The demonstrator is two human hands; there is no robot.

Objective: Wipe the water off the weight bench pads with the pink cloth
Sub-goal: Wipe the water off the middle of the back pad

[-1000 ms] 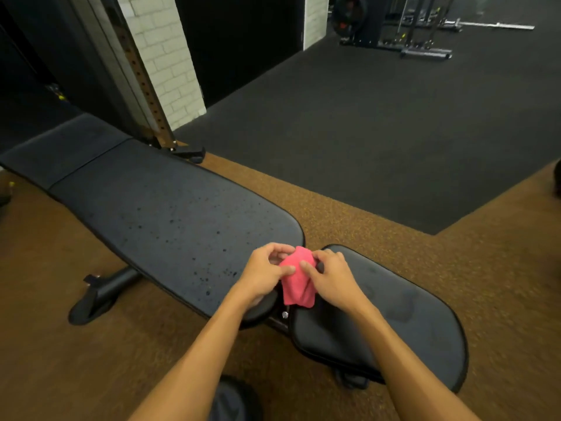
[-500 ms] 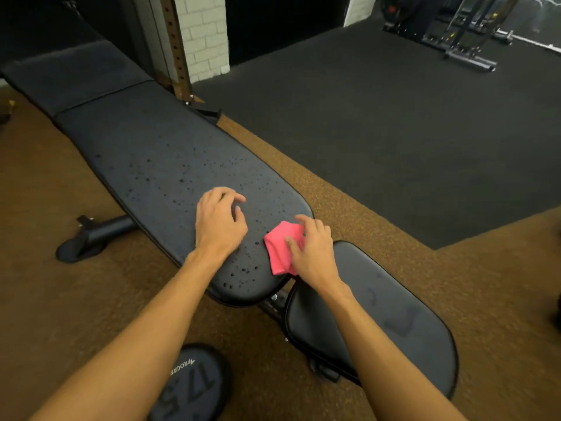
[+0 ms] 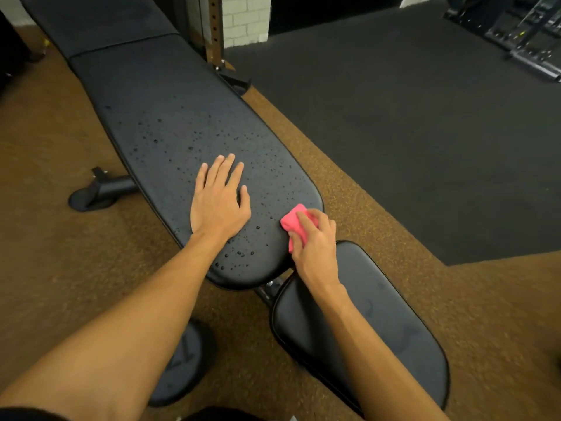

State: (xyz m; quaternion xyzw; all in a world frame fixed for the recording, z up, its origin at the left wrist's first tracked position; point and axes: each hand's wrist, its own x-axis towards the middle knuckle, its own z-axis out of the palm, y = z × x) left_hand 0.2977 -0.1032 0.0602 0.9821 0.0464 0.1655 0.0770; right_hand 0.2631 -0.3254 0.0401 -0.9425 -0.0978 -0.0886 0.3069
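A black weight bench runs from top left to bottom right. Its long back pad (image 3: 170, 117) is speckled with water drops, densest near its rounded near end. The shorter seat pad (image 3: 379, 329) lies below it and shows faint wet smears. My left hand (image 3: 220, 199) rests flat on the back pad, fingers spread, holding nothing. My right hand (image 3: 312, 243) presses the folded pink cloth (image 3: 293, 221) onto the back pad's near right corner, close to the gap between the pads.
A round weight plate (image 3: 182, 363) lies on the brown floor under my left forearm. The bench's front foot (image 3: 97, 192) sticks out at left. A rack upright (image 3: 212, 28) and white brick pillar (image 3: 246, 19) stand behind the bench. Black mat with equipment (image 3: 528, 34) lies at right.
Both hands held the cloth over the gap between the pads. The left hand let go and now lies flat on the back pad; the right hand presses the cloth at the pad's corner.
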